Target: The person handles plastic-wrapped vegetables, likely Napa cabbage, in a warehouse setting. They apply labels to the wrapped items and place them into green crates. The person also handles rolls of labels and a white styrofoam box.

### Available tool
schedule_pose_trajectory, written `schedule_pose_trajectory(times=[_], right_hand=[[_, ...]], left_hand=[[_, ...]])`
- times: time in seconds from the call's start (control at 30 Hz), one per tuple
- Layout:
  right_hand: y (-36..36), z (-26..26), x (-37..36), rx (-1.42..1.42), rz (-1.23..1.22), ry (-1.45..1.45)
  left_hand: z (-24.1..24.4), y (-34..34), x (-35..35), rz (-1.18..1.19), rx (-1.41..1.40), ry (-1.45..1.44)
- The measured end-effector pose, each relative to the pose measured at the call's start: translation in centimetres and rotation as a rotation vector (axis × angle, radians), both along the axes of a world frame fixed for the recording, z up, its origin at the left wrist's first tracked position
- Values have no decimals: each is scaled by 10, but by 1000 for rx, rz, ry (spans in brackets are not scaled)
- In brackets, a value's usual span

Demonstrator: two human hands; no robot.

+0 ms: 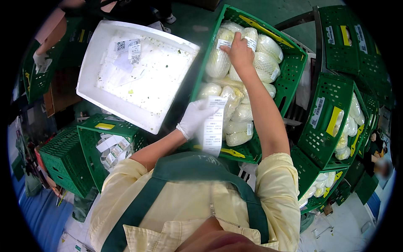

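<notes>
My left hand, in a white glove, grips a long strip of printed paper labels that hangs over the near side of a green plastic crate. Wrapped napa cabbages fill much of this crate, several in white foam netting and bearing small white labels. My bare right hand rests over the cabbages at the crate's far end, thumb and index finger apart. One label lies on a cabbage by the thumb; another label shows just right of the hand. The other right fingertips are partly hidden.
Left of the crate stands a white foam box with paper and leaf scraps inside. A green crate of label waste sits lower left. Stacked green crates with cabbages line the right. Another person's gloved hand is at upper left.
</notes>
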State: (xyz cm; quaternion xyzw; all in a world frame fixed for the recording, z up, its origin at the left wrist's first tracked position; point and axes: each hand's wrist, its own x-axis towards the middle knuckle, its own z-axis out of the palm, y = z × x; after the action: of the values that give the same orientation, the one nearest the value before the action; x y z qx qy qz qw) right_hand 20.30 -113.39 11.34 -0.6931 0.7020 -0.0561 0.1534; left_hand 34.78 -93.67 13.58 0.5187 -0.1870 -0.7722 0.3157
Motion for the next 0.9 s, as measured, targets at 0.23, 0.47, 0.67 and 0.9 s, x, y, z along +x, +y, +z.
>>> schedule_pose_trajectory(times=[0.23,0.47,0.67,0.9], right_hand=[[49,-36,-16,-425,326,-209],[149,47,-41,344,-100,-871],[243,74,-59,292,-271,-970],[315,88,-84,260,-212,-873]], left_hand=[[3,-2,-10,97,-186,11],[7,6,-21,48,-260,-59],[26,52,-51,44,-260,-66],[39,118,-76,24,-254,-40]])
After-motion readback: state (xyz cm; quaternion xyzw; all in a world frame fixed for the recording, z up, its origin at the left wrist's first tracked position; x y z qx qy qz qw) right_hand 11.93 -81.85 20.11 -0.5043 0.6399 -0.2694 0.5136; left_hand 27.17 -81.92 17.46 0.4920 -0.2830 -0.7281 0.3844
